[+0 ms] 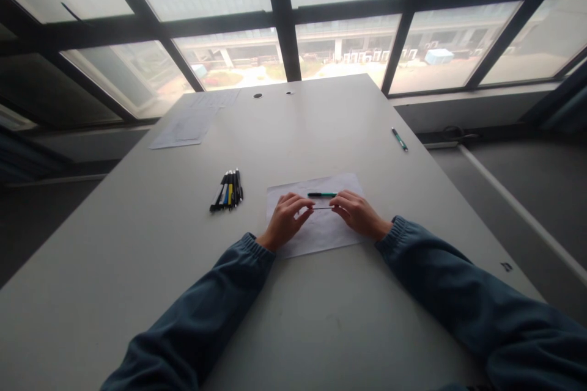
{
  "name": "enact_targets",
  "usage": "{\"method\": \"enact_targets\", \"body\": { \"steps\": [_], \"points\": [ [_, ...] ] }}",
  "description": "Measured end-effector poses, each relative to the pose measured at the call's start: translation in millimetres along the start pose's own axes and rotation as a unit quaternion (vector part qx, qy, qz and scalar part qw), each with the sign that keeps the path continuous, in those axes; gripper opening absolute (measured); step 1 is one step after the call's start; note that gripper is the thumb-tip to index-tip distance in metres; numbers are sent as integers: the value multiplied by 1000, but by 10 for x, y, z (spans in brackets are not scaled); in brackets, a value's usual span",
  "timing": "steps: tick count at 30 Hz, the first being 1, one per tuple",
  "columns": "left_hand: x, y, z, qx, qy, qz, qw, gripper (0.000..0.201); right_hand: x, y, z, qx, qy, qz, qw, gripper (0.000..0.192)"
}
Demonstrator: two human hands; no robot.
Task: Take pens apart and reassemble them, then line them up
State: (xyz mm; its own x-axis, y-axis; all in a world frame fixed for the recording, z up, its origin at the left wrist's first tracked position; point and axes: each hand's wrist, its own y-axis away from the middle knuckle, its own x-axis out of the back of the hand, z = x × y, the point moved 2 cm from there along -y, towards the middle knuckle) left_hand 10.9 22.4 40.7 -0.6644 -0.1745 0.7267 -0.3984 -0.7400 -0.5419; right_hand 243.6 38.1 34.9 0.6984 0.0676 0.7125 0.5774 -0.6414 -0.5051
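Note:
My left hand (285,220) and my right hand (358,214) pinch the two ends of a thin dark rod that looks like a pen refill (323,208). It lies level between my fingertips, over a white sheet of paper (321,239). Just beyond it, a green and black pen (321,195) rests on the sheet, its right end close to the fingers of my right hand. To the left of the paper, several dark pens (230,189) are laid side by side, some with white, blue or yellow parts. My fingers hide the ends of the rod.
Another green pen (399,139) lies near the right edge of the white table (293,317). Papers (186,125) are spread at the far left. A small dark item (506,267) sits by the near right edge. Large windows (348,43) rise behind the table.

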Motion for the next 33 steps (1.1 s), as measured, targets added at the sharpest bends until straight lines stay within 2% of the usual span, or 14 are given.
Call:
{"method": "enact_targets", "body": {
  "steps": [5, 8, 10, 13, 15, 18, 21, 23, 26, 30, 33],
  "points": [
    [-6, 0, 13, -18, 25, 12, 999, 11, 5, 1, -13, 10, -2, -2, 1000, 10],
    [27, -27, 43, -14, 34, 5, 999, 25, 6, -6, -25, 11, -7, 2, 1000, 13],
    [82, -58, 60, 20, 25, -2, 999, 34, 6, -6, -23, 8, -3, 10, 1000, 13],
    [225, -107, 56, 122, -18, -2, 992, 24, 6, 1, -2, -5, 7, 28, 1000, 13],
    [329, -129, 48, 161, -65, -30, 984, 16, 5, 6, 14, -12, 10, 37, 999, 13],
    [429, -132, 17, 199, -117, -112, 967, 11, 5, 7, 24, -15, 14, 42, 999, 14],
    [428, -109, -15, 241, -129, -176, 946, 17, 8, 0, 16, -15, 18, 41, 999, 15],
    [382, -94, -25, 262, -134, -188, 937, 25, 10, -4, 6, -15, 20, 41, 999, 16],
    [291, -75, -30, 264, -135, -178, 938, 33, 9, -4, -4, -18, 21, 39, 999, 17],
    [209, -52, -41, 229, -107, -167, 953, 22, 4, 0, 3, -23, 20, 37, 999, 18],
    [195, -58, -29, 189, -78, -138, 969, 16, 10, 0, 12, -29, 20, 45, 998, 17]
  ]
}}
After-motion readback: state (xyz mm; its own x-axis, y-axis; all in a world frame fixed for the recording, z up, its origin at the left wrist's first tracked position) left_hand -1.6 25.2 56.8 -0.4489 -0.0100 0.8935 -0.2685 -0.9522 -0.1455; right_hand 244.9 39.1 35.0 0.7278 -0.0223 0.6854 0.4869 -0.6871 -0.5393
